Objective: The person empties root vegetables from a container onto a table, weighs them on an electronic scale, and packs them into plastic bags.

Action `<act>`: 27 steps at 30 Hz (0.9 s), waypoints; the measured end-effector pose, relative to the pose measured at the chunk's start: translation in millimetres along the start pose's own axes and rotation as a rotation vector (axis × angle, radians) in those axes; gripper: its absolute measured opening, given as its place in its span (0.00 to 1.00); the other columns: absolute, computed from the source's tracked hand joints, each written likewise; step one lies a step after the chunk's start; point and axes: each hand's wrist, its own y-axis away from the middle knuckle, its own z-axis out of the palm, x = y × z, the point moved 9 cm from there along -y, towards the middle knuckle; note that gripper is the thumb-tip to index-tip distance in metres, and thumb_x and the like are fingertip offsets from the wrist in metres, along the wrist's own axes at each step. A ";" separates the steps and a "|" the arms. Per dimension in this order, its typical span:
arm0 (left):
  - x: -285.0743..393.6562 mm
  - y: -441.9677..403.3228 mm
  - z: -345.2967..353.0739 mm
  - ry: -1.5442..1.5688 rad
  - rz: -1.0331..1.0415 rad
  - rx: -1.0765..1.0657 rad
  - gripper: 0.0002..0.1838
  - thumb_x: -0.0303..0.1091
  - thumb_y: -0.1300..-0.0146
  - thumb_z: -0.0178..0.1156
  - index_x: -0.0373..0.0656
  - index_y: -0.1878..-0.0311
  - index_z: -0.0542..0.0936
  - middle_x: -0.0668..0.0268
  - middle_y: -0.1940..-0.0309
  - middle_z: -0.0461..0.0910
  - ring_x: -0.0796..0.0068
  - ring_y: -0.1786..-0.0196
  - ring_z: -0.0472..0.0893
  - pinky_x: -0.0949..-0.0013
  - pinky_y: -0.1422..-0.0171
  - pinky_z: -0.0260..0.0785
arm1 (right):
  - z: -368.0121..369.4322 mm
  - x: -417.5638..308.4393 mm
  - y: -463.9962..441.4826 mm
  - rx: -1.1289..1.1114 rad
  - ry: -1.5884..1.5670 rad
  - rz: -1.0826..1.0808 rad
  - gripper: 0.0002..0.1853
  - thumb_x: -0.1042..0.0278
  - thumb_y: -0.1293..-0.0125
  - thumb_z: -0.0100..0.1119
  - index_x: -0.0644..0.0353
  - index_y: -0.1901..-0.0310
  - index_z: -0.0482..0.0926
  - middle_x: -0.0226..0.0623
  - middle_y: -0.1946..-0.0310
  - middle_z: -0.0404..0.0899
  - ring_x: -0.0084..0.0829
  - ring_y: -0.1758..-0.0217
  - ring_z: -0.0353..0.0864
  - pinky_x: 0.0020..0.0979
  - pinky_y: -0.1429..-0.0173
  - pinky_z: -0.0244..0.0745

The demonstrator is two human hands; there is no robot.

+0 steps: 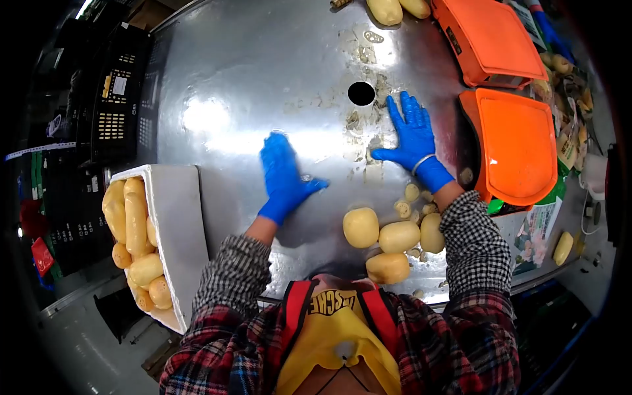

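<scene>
My left hand [283, 176], in a blue glove, is over the middle of the metal table [263, 72]. Its fingers stretch forward together with the thumb out to the side, slightly blurred, and it holds nothing. Spread flat on wet, dirty patches of the tabletop is my right hand [413, 137], also gloved in blue, with a pale band at the wrist. Between it and my body lie several pale lotus root pieces [399, 237]. Small cut ends [402, 209] with holes lie among them, close to my right forearm.
A white foam box [178, 230] full of lotus roots [135, 214] stands at the left edge. Two orange bins [517, 145] line the right side. The tabletop has a round black hole [361, 93]. More lotus roots [385, 10] lie at the far edge. Black crates [118, 99] stand left.
</scene>
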 end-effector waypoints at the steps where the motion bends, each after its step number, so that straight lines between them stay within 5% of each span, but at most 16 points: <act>1: 18.2 -23.7 3.8 0.080 0.093 0.070 0.73 0.68 0.60 0.71 0.24 0.26 0.44 0.35 0.25 0.43 0.35 0.23 0.43 0.45 0.20 0.34 | 1.8 -2.3 -7.6 0.015 0.018 0.018 0.60 0.26 0.53 0.63 0.46 0.22 0.48 0.51 0.23 0.44 0.52 0.20 0.44 0.53 0.21 0.37; 4: 72.9 -87.7 27.9 0.125 0.228 0.058 0.58 0.61 0.40 0.60 0.27 0.25 0.43 0.37 0.24 0.41 0.38 0.21 0.40 0.46 0.19 0.31 | 4.5 -9.4 -27.5 0.064 0.037 0.028 0.48 0.34 0.41 0.57 0.47 0.23 0.51 0.49 0.23 0.48 0.50 0.21 0.47 0.50 0.21 0.41; 6: 98.7 -116.4 40.5 0.049 0.264 0.132 0.52 0.57 0.37 0.58 0.29 0.25 0.45 0.41 0.23 0.42 0.39 0.21 0.42 0.46 0.19 0.32 | 4.9 -12.9 -46.8 0.102 -0.002 -0.021 0.41 0.41 0.35 0.54 0.48 0.24 0.54 0.48 0.24 0.51 0.48 0.21 0.50 0.49 0.21 0.44; 9: 116.8 -133.1 57.6 -0.274 0.293 0.059 0.45 0.52 0.34 0.55 0.35 0.24 0.49 0.46 0.23 0.44 0.43 0.21 0.44 0.49 0.19 0.35 | 18.2 -12.8 -83.4 0.070 0.063 -0.149 0.32 0.51 0.31 0.50 0.48 0.27 0.60 0.43 0.27 0.58 0.46 0.23 0.55 0.47 0.22 0.47; 13: 98.0 -123.8 27.1 0.137 0.301 -0.226 0.42 0.52 0.35 0.58 0.45 0.23 0.54 0.49 0.22 0.45 0.48 0.21 0.48 0.55 0.19 0.42 | 18.5 -24.3 -102.6 0.042 0.097 -0.166 0.31 0.51 0.31 0.50 0.44 0.27 0.61 0.39 0.27 0.60 0.43 0.23 0.56 0.45 0.22 0.49; 16: 72.0 -89.5 -76.9 -0.004 0.283 0.063 0.49 0.54 0.40 0.64 0.49 0.22 0.51 0.48 0.23 0.45 0.45 0.22 0.48 0.49 0.20 0.43 | 22.6 -22.1 -105.0 0.053 0.107 -0.191 0.34 0.49 0.33 0.54 0.40 0.26 0.59 0.40 0.26 0.58 0.44 0.23 0.55 0.46 0.23 0.50; 19: -5.1 -21.4 -201.7 -0.110 0.162 0.350 0.50 0.55 0.43 0.67 0.48 0.23 0.54 0.46 0.24 0.49 0.43 0.23 0.51 0.49 0.22 0.45 | 33.0 -20.6 -114.1 -0.125 0.117 -0.142 0.38 0.48 0.39 0.59 0.42 0.26 0.60 0.40 0.25 0.56 0.47 0.23 0.55 0.46 0.24 0.55; 22: -93.6 88.4 -338.5 -0.252 0.033 0.585 0.44 0.49 0.45 0.70 0.44 0.27 0.64 0.46 0.29 0.60 0.46 0.26 0.59 0.53 0.23 0.51 | 30.6 -44.9 -102.5 -0.384 0.182 -0.151 0.32 0.48 0.42 0.60 0.48 0.36 0.71 0.43 0.34 0.68 0.51 0.36 0.72 0.47 0.36 0.72; 24: -160.6 174.6 -399.2 -0.427 -0.234 0.672 0.40 0.46 0.44 0.69 0.43 0.30 0.67 0.46 0.32 0.65 0.48 0.29 0.64 0.54 0.25 0.55 | 48.2 -40.6 -91.8 -0.287 0.131 -0.182 0.34 0.44 0.45 0.60 0.48 0.38 0.73 0.47 0.36 0.70 0.51 0.37 0.74 0.45 0.34 0.71; 25: -216.9 218.7 -414.2 -0.438 -0.278 0.705 0.42 0.52 0.46 0.69 0.47 0.29 0.68 0.47 0.33 0.67 0.47 0.30 0.65 0.52 0.27 0.56 | 39.9 -57.3 -79.9 -0.336 0.161 -0.200 0.37 0.42 0.48 0.61 0.53 0.37 0.73 0.49 0.37 0.72 0.54 0.39 0.74 0.48 0.37 0.72; 27: -298.6 318.1 -437.1 -0.443 -0.715 0.648 0.40 0.56 0.42 0.65 0.43 0.31 0.69 0.44 0.31 0.64 0.46 0.30 0.65 0.52 0.28 0.60 | 46.3 -88.1 -59.5 -0.500 0.304 -0.178 0.38 0.38 0.45 0.60 0.43 0.33 0.70 0.44 0.31 0.64 0.51 0.30 0.66 0.61 0.31 0.59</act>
